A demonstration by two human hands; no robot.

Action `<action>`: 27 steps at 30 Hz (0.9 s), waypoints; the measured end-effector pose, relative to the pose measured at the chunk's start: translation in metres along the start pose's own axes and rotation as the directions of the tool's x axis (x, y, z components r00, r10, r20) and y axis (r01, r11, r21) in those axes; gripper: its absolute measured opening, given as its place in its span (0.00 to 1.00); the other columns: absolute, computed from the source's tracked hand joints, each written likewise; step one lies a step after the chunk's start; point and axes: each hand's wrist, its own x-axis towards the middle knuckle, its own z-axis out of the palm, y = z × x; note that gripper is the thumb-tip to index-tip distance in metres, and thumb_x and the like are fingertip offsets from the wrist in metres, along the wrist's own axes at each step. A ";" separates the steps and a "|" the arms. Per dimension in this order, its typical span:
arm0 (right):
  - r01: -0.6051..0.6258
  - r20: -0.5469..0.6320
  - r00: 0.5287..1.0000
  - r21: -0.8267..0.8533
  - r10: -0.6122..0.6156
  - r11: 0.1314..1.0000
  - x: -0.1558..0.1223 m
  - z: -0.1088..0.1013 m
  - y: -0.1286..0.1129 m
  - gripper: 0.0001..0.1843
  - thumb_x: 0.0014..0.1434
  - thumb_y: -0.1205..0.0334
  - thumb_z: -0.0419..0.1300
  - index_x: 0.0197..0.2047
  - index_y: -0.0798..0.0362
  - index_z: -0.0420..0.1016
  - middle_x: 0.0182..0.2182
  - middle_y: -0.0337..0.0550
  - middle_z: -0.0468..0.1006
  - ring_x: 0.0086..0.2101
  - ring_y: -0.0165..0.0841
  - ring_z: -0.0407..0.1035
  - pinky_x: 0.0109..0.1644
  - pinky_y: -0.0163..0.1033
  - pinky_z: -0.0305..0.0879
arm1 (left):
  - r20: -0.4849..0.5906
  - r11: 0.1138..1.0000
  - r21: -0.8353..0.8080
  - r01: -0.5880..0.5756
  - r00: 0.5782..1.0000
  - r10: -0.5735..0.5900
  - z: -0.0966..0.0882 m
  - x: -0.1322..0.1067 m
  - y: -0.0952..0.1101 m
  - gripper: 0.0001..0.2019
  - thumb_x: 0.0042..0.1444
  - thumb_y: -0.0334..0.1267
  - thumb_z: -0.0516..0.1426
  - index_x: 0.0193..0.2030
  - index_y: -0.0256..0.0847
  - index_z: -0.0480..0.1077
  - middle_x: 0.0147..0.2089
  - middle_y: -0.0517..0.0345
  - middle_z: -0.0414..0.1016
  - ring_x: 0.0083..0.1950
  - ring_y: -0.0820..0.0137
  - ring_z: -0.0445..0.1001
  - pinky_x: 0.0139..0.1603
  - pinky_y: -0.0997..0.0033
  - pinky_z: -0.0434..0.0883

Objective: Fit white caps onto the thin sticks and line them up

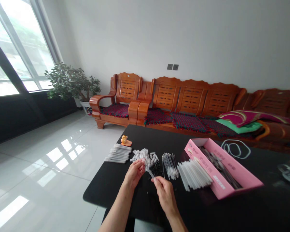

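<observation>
My right hand [163, 190] pinches the lower end of a translucent pen barrel [150, 172], which slants up to the left. At the barrel's upper end, the fingers of my left hand [135, 172] are closed; what they hold is too small to make out. Just beyond them lies a heap of short white pen caps [146, 156]. Small black pen parts [156, 168] are scattered beside the caps, partly behind my hands. To the right rest a bundle of pen refills [170, 164] and a row of loose translucent barrels [195, 174].
On the black table [106, 190], a stack of white pens [118, 153] lies left, near a small orange figurine [124, 139]. An open pink box [246, 180] with dark sticks stands right, before a white cord loop [248, 150]. A wooden sofa [166, 96] stands behind.
</observation>
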 end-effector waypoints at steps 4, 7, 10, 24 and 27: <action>0.058 0.014 0.998 -0.089 -0.057 0.994 0.001 -0.002 -0.003 0.21 0.63 0.48 0.50 0.30 0.55 0.74 0.26 0.43 0.76 0.28 0.34 0.67 0.33 0.34 0.59 | 0.002 1.000 0.002 -0.002 1.000 0.002 0.006 -0.001 -0.003 0.05 0.50 0.25 0.62 0.35 0.31 0.72 0.24 0.61 0.70 0.21 0.81 0.69 0.23 0.85 0.70; 0.056 0.010 0.998 -0.126 -0.055 0.990 0.003 -0.002 0.000 0.22 0.64 0.48 0.49 0.29 0.54 0.73 0.25 0.43 0.75 0.27 0.33 0.66 0.31 0.34 0.58 | 0.004 0.999 0.032 -0.008 1.000 0.008 0.008 -0.003 -0.006 0.06 0.49 0.27 0.63 0.35 0.32 0.72 0.24 0.62 0.69 0.21 0.82 0.68 0.22 0.85 0.70; 0.070 -0.004 0.997 -0.160 -0.072 0.985 0.004 -0.001 0.002 0.22 0.64 0.49 0.49 0.28 0.54 0.72 0.22 0.41 0.73 0.24 0.32 0.64 0.29 0.34 0.56 | 0.012 0.996 0.091 -0.017 1.000 0.016 0.010 -0.005 -0.010 0.08 0.46 0.29 0.65 0.34 0.32 0.73 0.23 0.62 0.69 0.21 0.82 0.67 0.22 0.84 0.69; 0.076 -0.032 0.996 -0.279 -0.088 0.957 -0.002 0.005 -0.010 0.24 0.64 0.48 0.47 0.27 0.53 0.74 0.22 0.48 0.75 0.24 0.35 0.68 0.30 0.35 0.57 | -0.085 0.934 0.185 -0.306 0.942 0.325 0.026 -0.010 -0.035 0.19 0.44 0.48 0.67 0.25 0.36 0.64 0.18 0.66 0.64 0.17 0.84 0.53 0.16 0.83 0.50; 0.064 -0.061 0.995 -0.177 -0.076 0.982 -0.002 0.006 -0.011 0.26 0.63 0.45 0.48 0.24 0.54 0.73 0.21 0.47 0.74 0.24 0.35 0.66 0.30 0.36 0.58 | -0.079 0.929 0.123 -0.350 0.929 0.361 0.031 -0.013 -0.039 0.19 0.44 0.46 0.67 0.26 0.37 0.62 0.19 0.67 0.63 0.17 0.85 0.51 0.17 0.83 0.49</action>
